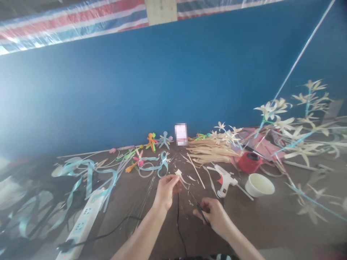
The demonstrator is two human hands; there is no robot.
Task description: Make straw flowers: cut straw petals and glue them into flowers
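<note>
My left hand (168, 188) is closed in a pinch on a thin, pale leaf-like strip (182, 180), its curled white tip standing above the fingers. Lower and to the right, my right hand (213, 213) grips a pair of dark scissors (199, 206), blades angled up and left toward the strip's lower end. Whether the blades touch the strip I cannot make out. Small white scraps (191, 177) lie scattered around both hands on the dark brown table (162, 238). A white glue gun (224, 178) with an orange trigger lies just beyond my right hand.
A white power strip (82, 224) with a plugged-in black cable and light blue ribbon (92, 173) lie left. Rightward are a white cup (259, 185), a red tape roll (248, 162), dried husk strips (211, 150) and pale artificial flowers (283, 124). A blue partition (173, 79) rises behind.
</note>
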